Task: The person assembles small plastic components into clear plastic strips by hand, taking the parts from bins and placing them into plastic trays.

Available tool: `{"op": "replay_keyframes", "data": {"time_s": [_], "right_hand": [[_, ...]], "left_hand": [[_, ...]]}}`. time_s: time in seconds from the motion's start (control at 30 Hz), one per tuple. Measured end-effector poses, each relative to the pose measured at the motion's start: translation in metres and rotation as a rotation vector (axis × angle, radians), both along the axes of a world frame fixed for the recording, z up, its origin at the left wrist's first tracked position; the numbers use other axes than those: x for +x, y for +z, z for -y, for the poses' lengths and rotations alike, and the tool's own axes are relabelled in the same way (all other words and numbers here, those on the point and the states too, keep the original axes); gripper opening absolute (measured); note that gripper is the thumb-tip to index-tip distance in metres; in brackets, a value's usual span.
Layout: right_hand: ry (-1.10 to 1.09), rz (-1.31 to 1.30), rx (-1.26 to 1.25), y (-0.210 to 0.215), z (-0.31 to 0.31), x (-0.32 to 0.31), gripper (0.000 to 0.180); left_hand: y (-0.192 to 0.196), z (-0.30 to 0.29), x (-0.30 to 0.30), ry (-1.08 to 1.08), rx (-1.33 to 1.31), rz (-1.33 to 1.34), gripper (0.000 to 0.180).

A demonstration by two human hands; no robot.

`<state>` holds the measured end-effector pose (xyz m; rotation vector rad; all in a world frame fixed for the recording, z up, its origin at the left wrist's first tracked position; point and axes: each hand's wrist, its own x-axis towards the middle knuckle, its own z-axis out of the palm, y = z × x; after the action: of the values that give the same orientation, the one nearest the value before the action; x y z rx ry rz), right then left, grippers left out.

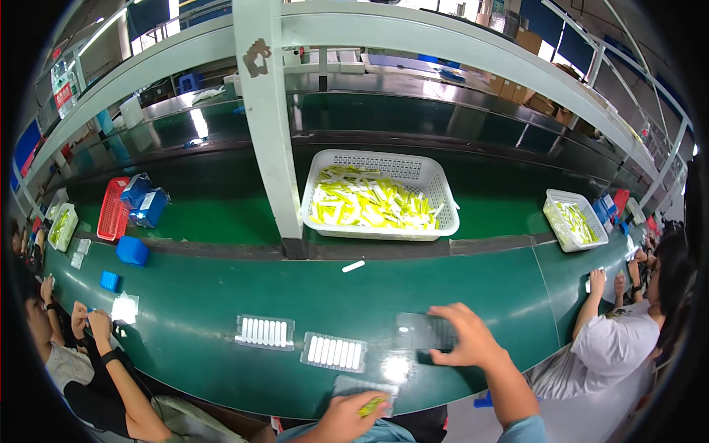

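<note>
Close to the table's near edge, my left hand (pixel 346 419) is closed around a few small yellow-green sticks (pixel 371 405). It lies over a clear plastic tray (pixel 362 385), which it partly hides. Further out to the right, my right hand (pixel 468 338) grips the side of another clear tray (pixel 417 330) between thumb and fingers. That tray looks to be a stack or a single piece; I cannot tell. Left of it lie two clear trays, one (pixel 333 351) and another (pixel 265 332), each filled with a row of several white sticks.
A white basket (pixel 436 230) heaped with yellow-green and white sticks stands behind a post (pixel 267 133). One loose white stick (pixel 354 266) lies before it. Left are a red basket (pixel 113 210) and blue boxes (pixel 133 251); right, a smaller white basket (pixel 572 240). Co-workers sit at both sides.
</note>
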<state>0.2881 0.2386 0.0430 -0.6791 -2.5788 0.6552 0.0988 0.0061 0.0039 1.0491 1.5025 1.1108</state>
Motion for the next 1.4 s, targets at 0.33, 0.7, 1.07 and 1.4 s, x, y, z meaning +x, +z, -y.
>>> {"op": "replay_keyframes", "data": {"time_s": [0.33, 0.7, 1.07, 1.4], "right_hand": [[-0.409, 0.018, 0.009, -0.016, 0.036, 0.113, 0.067], [-0.178, 0.164, 0.024, -0.016, 0.066, 0.07, 0.065], [-0.092, 0.166, 0.091, -0.036, 0.037, 0.022, 0.057], [0.25, 0.154, 0.171, -0.01, 0.067, -0.078, 0.049]], "left_hand": [[-0.027, -0.093, 0.067, -0.123, 0.324, -0.179, 0.02], [-0.016, -0.115, 0.018, 0.166, 0.154, -0.242, 0.027], [-0.007, -0.027, -0.059, 0.204, 0.182, 0.17, 0.021], [-0.033, 0.048, -0.105, 0.705, 0.234, 0.063, 0.016]]}}
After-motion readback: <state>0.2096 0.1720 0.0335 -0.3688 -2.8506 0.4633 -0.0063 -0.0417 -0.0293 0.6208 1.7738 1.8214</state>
